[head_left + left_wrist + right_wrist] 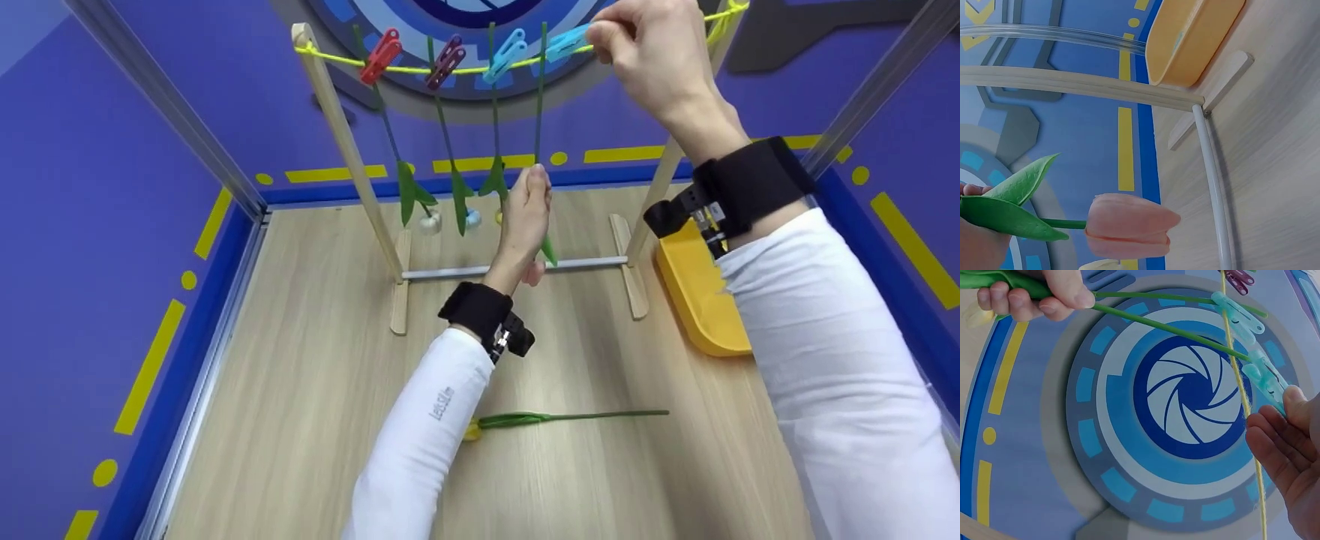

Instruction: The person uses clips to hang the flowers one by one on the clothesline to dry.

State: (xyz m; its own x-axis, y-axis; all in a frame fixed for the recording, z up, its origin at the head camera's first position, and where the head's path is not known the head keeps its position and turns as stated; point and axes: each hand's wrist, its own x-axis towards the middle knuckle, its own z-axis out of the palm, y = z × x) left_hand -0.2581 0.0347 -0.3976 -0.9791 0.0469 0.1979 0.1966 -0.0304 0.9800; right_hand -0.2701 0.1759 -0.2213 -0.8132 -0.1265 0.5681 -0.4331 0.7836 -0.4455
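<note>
My left hand [527, 210] grips a pink artificial tulip [1131, 225] around its leaves and stem, bloom down. The stem rises to a yellow string [405, 70]. My right hand [660, 60] pinches the handle end of a light-blue clothespin [1266, 379] on that string, whose other end meets the stem. To its left, a red clothespin [381, 56], a maroon one [445, 62] and another light-blue one [506, 56] clip hanging tulips, blooms down: a white bloom [430, 223], a blue bloom [472, 218] and one mostly hidden behind my left hand.
The string spans two wooden posts [345, 142] joined low by a grey bar [442, 274]. A yellow tulip [555, 418] lies on the wooden table [315, 420], its bloom partly behind my left sleeve. At the right stands a yellow bin [697, 300], partly covered by my right arm.
</note>
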